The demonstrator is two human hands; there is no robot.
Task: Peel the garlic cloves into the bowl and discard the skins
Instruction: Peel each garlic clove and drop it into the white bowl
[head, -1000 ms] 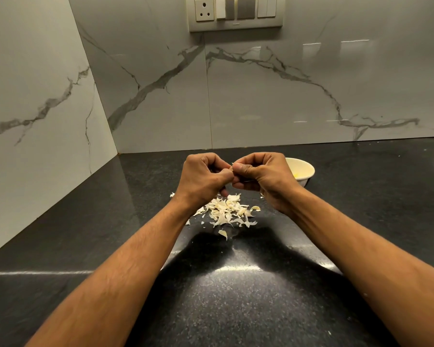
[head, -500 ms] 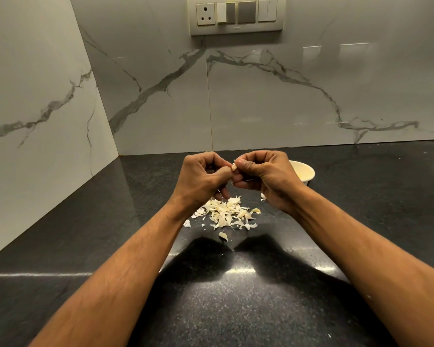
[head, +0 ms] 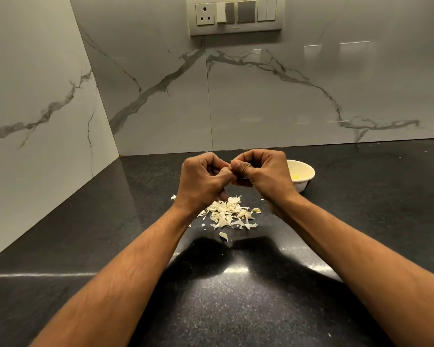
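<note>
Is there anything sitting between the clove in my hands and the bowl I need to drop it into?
Nothing visible blocks the way. The garlic clove is pinched between the left hand and right hand, above the countertop. The bowl sits just beyond the right hand. The skins lie nearer you, off that path.

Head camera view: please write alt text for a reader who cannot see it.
Two bare hands, left hand and right hand, pinch a garlic clove between their fingertips above a pile of garlic skins on a black counter. A cream bowl stands behind the right hand, before a marble wall.
</note>
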